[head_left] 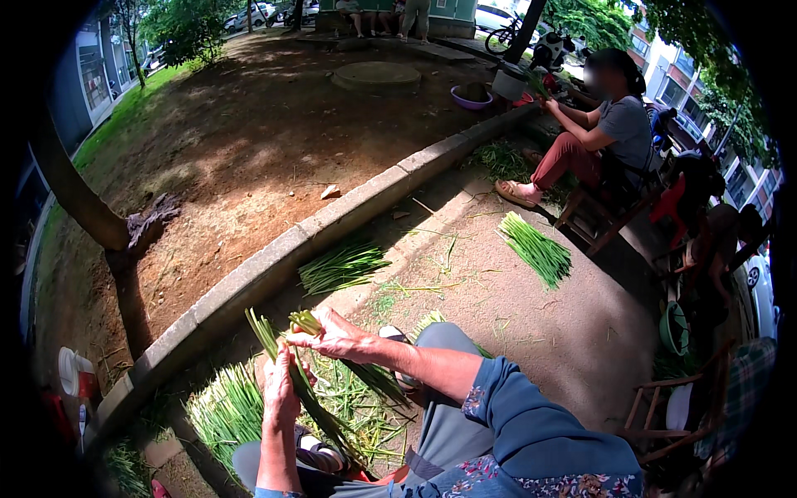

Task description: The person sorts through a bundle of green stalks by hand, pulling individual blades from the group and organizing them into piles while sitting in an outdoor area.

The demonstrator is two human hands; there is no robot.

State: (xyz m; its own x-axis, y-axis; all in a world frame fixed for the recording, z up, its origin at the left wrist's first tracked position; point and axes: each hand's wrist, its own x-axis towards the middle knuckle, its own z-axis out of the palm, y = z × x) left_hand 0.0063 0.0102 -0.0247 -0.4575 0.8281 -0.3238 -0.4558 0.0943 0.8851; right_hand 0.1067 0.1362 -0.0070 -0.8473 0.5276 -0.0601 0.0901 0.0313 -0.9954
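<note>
My left hand (281,390) is closed around a bunch of long green stalks (320,420), which look like garlic scapes; their pale ends stick up above it and the rest slants down between my knees. Right beside it, my right hand (334,337) grips a second bunch of green stalks (305,322), with its cut ends up and its length hanging below the palm. The fingers of both hands nearly meet. By my left leg lies a large pile of stalks (226,412), pale ends up. Loose trimmings (369,425) litter the ground between my feet.
A low stone curb (286,251) runs diagonally past bare soil. Stalk piles lie beside the curb (343,267) and on the pavement (535,249). At the right, a seated person (610,124) holds green stalks. Nearby are a purple basin (471,98), a wooden chair (664,411) and white buckets (73,372).
</note>
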